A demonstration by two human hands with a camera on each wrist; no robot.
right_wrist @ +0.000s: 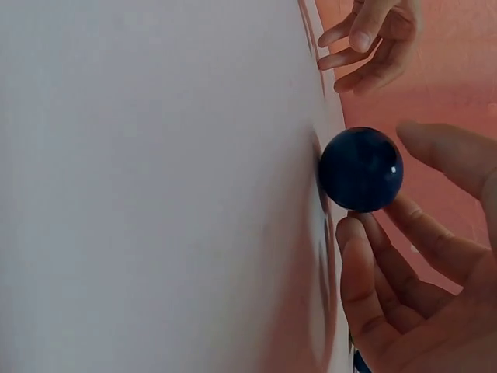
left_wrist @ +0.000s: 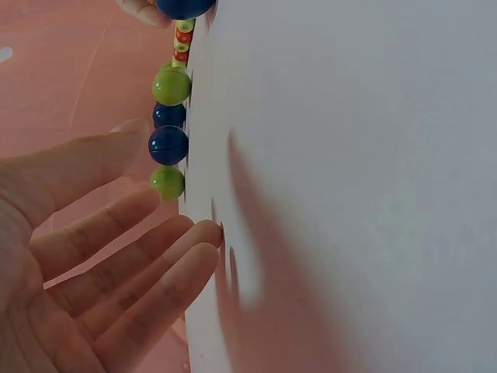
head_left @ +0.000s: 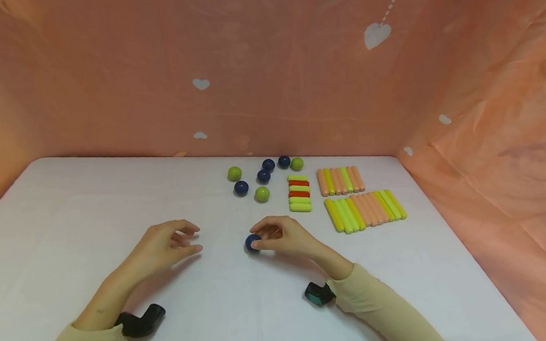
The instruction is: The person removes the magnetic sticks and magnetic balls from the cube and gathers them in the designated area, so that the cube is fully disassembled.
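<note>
My right hand (head_left: 284,237) is at a glossy dark blue ball (head_left: 252,243) low over the white table. Its fingers are curled round the ball, with the thumb at the near side in the head view. In the right wrist view the ball (right_wrist: 361,169) sits between the thumb and the other fingers. To the left, my left hand (head_left: 167,245) hovers above the table with relaxed fingers and nothing in it. In the left wrist view its thumb and fingers (left_wrist: 167,291) stand apart.
Several blue balls (head_left: 263,176) and green balls (head_left: 262,194) lie toward the table's back. Right of them are a short column of green and red sticks (head_left: 299,194) and two rows of yellow, green and peach sticks (head_left: 341,181). An orange curtain (head_left: 267,77) hangs behind.
</note>
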